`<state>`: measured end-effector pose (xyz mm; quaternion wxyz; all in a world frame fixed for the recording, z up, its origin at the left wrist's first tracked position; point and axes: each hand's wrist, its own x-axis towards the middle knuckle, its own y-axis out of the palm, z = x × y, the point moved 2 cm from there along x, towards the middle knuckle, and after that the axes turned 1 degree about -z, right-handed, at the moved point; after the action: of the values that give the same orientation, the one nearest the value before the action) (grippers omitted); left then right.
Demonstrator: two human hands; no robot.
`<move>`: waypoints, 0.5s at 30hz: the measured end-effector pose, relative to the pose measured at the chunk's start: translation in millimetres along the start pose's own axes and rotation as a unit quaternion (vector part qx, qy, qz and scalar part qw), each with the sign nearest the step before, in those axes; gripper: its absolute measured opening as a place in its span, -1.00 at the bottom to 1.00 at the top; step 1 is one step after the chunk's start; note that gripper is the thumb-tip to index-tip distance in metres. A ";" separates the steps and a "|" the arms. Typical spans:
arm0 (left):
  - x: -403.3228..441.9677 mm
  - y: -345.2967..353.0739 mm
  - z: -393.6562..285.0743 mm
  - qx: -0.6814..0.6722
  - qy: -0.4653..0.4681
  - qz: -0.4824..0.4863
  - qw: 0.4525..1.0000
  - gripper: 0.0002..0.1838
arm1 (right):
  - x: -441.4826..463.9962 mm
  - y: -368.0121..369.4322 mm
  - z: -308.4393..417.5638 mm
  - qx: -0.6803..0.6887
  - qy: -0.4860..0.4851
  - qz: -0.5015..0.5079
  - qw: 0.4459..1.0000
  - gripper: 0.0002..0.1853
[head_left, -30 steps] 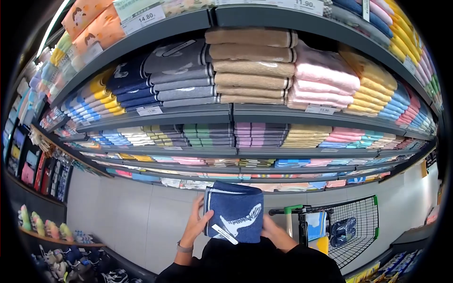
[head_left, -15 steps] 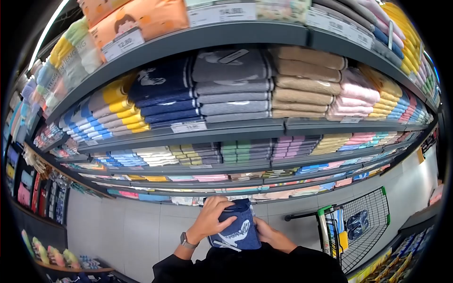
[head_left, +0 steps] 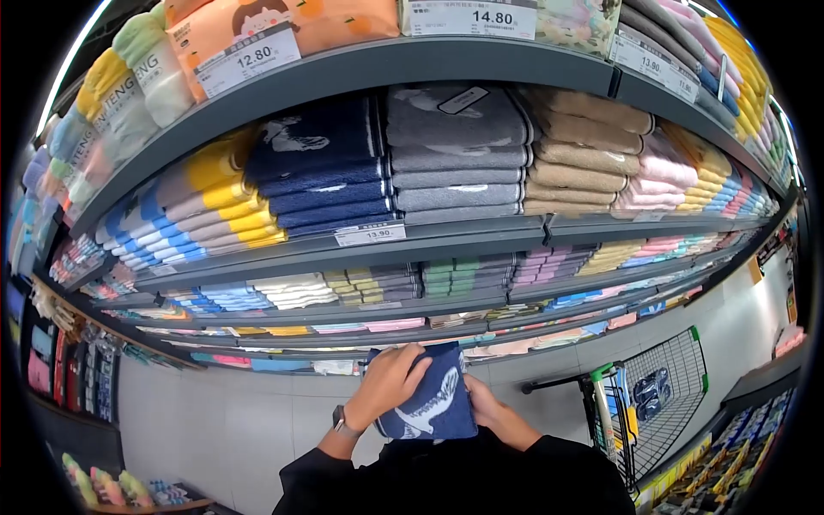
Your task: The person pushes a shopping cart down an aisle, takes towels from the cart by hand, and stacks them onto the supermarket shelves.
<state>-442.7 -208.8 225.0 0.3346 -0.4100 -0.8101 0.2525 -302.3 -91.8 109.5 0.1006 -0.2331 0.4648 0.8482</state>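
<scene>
A folded navy towel with a white whale-like pattern [head_left: 438, 403] is held up in front of my body, low in the view. My left hand [head_left: 392, 386], with a watch on its wrist, lies over the towel's upper left part, fingers bent across it. My right hand [head_left: 487, 403] grips the towel's right edge; some of its fingers are hidden behind the cloth. Beyond, on a shelf, a navy towel stack [head_left: 322, 172] stands between yellow-and-grey towels [head_left: 215, 206] and a grey towel stack [head_left: 459, 163].
Shelves of folded towels [head_left: 549, 227] curve across the view beyond my hands. A wire shopping cart [head_left: 665, 395] with towels and a dark patterned item stands at the right. More shelves [head_left: 86, 360] are at the left; racks line the lower right.
The view has turned leftward, so the shelf stacks sit farther right and the navy stack looks nearer. My left hand has moved from the towel's left edge onto its upper face.
</scene>
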 end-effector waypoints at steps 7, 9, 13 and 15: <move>7.8 30.7 3.9 0.067 -0.046 -0.005 0.997 -0.80 | -24.6 8.9 23.6 -0.077 0.023 -0.061 0.995 -0.46; 9.8 33.5 6.3 0.074 -0.071 -0.005 0.995 -0.75 | -21.6 7.2 30.0 -0.112 0.061 -0.059 0.990 -0.49; -8.1 34.6 31.3 0.118 -0.152 0.003 0.981 -0.62 | -21.5 9.0 38.6 -0.092 0.050 -0.073 0.992 -0.63; -25.4 32.5 45.6 0.089 -0.174 -0.023 0.980 -0.59 | -20.9 3.7 41.0 -0.083 0.056 -0.069 0.993 -0.63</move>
<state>-449.7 -218.7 164.7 0.2292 -0.3098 -0.8392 0.3837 -298.0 -58.6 141.2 0.1132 -0.3192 0.3804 0.8606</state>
